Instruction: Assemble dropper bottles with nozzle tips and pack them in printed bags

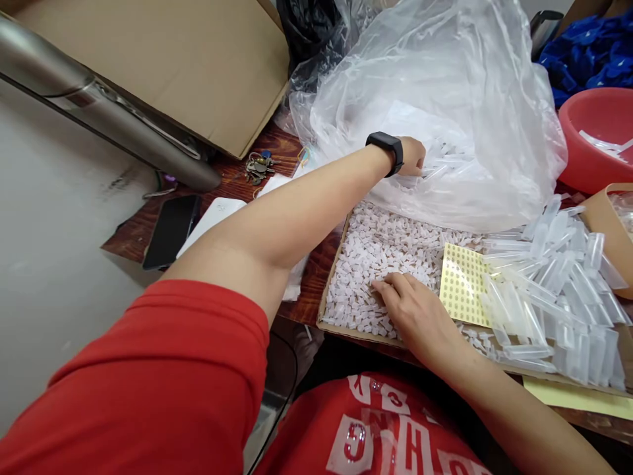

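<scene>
My left hand [411, 157] reaches into the plastic bag [445, 99] at 12 o'clock; its fingers are hidden. My right hand [418, 313] rests fingers spread, holding nothing, on the caps [376, 251]; I keep it light.

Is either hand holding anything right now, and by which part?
Cannot be told: left hand reaches into the plastic bag, fingers hidden; right hand rests on white caps.

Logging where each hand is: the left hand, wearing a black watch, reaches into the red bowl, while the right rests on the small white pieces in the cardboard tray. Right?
Not quite. The head view shows the left hand reaching into the clear plastic bag, not the red bowl. The black watch and the right hand on the small white pieces in the cardboard tray are correct.
</scene>
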Demonstrator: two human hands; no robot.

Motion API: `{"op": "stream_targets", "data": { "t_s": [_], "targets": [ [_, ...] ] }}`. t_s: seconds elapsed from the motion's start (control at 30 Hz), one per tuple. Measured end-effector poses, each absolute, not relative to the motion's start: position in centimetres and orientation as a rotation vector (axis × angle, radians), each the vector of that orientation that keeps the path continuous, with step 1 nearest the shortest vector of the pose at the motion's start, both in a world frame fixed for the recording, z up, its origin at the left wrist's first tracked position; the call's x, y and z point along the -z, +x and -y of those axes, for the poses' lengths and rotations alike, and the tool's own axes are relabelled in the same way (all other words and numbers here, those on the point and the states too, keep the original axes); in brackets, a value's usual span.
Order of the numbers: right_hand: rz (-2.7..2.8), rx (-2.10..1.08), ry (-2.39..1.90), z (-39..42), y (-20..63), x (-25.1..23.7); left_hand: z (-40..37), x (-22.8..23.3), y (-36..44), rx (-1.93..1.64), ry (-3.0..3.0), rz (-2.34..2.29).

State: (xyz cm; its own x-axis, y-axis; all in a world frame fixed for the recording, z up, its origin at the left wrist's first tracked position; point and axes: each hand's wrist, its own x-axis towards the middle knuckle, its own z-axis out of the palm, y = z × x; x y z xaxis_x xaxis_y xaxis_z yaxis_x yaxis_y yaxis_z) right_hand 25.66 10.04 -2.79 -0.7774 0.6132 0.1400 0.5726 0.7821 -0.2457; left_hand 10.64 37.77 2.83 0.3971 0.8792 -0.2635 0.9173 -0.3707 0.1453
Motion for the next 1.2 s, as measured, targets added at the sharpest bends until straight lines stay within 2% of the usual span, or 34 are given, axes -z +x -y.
{"op": "stream_targets", "data": {
  "t_s": [0.17, 0.37, 0.7, 0.9, 1.0, 1.2],
  "targets": [
    [2.731, -0.244, -1.0, -10.1, 25.2, 3.3, -37.7, -2.8, 11.4, 0.29, 2.375, -1.651],
    [2.685, -0.233, -1.059, -10.4, 25.1, 3.7, -36.9, -2.7, 12.7, 0.222, 2.395, -1.691],
    [2.716, -0.301, -1.012, -10.6, 25.6, 2.6, -31.6, -7.7, 8.4, -0.244, 2.381, -1.699],
    [2.554, -0.363, -1.065, -10.2, 27.3, 1.2, -22.9, -10.3, 7.6, -0.589, 1.971, -1.404],
    [2.32, -0.513, -1.058, -9.9, 28.8, 0.5, -16.5, -9.1, 7.5, -0.83, 1.44, -1.073],
    [1.923, -0.759, -1.159, -8.4, 30.9, 1.3, -7.7, -2.7, 8.2, -0.99, 0.984, -0.984]
  ]
}}
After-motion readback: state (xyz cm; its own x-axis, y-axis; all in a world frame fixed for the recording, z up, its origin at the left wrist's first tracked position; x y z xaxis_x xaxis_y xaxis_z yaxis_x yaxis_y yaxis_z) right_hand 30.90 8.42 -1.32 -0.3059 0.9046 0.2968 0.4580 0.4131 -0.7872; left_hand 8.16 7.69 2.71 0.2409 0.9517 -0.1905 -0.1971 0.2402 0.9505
